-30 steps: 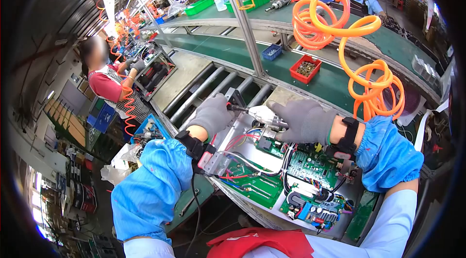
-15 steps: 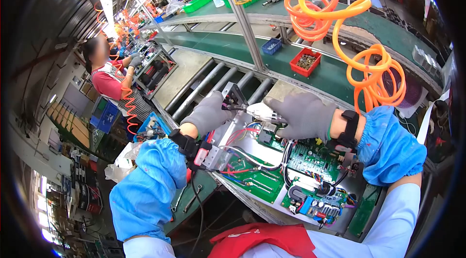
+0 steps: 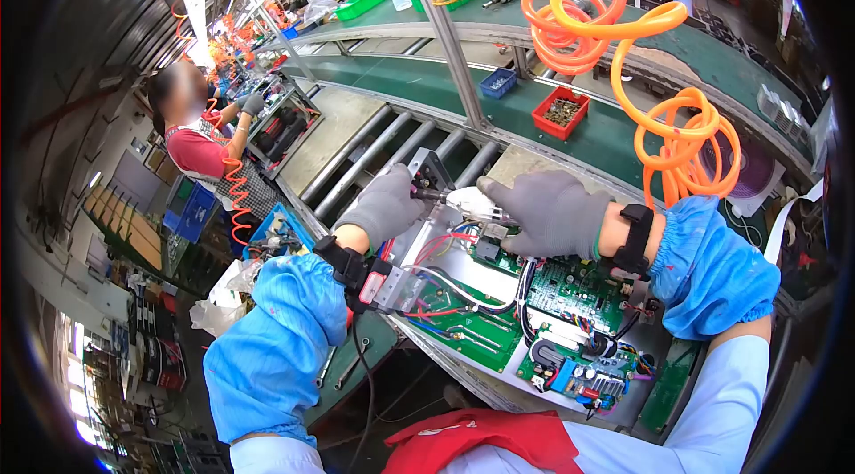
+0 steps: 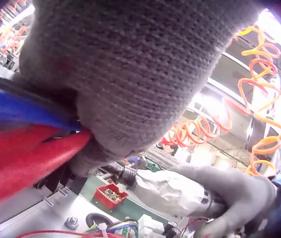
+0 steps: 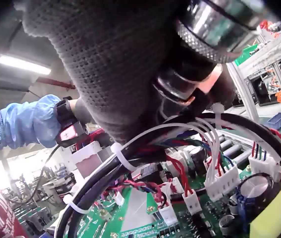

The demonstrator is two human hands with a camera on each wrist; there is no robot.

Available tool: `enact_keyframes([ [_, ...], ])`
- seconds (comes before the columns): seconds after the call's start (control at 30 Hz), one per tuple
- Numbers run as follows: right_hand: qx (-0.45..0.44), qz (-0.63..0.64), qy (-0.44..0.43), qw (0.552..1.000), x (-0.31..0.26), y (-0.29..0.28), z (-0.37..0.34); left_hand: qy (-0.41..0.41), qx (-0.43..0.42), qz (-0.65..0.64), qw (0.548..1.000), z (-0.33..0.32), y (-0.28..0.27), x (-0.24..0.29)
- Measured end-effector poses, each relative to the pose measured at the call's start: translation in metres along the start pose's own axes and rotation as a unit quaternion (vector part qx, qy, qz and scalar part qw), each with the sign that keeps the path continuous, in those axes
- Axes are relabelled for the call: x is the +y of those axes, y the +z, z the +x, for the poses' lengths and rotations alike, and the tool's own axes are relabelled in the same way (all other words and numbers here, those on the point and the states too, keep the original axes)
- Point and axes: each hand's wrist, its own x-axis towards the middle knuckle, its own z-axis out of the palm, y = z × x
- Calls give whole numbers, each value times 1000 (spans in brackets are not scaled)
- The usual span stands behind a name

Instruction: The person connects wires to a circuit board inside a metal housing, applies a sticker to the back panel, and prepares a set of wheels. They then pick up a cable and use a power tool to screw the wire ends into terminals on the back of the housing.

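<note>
My gloved right hand (image 3: 557, 211) grips a power screwdriver (image 3: 476, 204) with a white-wrapped body, held nearly level, pointing left. Its dark front end meets the curled fingertips of my gloved left hand (image 3: 383, 207), beside an upright metal bracket (image 3: 431, 173). In the left wrist view, a red wire (image 4: 31, 151) and a blue wire (image 4: 26, 111) run in under the left fingers, whose tips are hidden. Below the hands lies a metal chassis with green circuit boards (image 3: 570, 296). The right wrist view shows the tool's knurled metal collar (image 5: 204, 42) above cable bundles (image 5: 110, 171).
A red bin of small metal parts (image 3: 561, 115) and a blue bin (image 3: 498, 83) stand on the green belt beyond. Rollers (image 3: 356, 153) lie to the left of the post (image 3: 445, 37). Orange coiled hoses (image 3: 681, 144) hang at right. A person (image 3: 200, 135) works at left.
Since a second ago, my left hand has moved slightly left and up, showing more of the bracket. The right hand and screwdriver have barely shifted. The person at left has moved a little.
</note>
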Motion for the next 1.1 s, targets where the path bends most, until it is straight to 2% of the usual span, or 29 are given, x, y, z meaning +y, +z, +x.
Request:
enact_keyframes([
  [0.07, -10, 15, 14, 1000, -3, -5, -2, -14, -17, -1, 1000, -1, -2, 3],
  [0.17, -53, 21, 23, 998, -6, -19, -10, 18, -41, -21, 999, -5, -3, -10],
  [0.3, -32, -17, -5, 999, -4, -9, -9, 16, -82, -49, 995, -13, -12, -7],
  [0.77, 18, -29, -38, 999, -7, 1, -3, 16, -79, -57, 995, -10, -5, -13],
  [0.9, -10, -3, -16, 1000, -11, -10, -5, 13, -111, -89, 990, -21, -18, -3],
  [1.0, -13, 13, 1, 1000, 4, -22, -17, 58, -86, -110, 989, -28, -12, -24],
  [1.1, -15, -20, 102, 994, 24, -48, -30, 93, -106, -183, 973, -52, -9, -48],
])
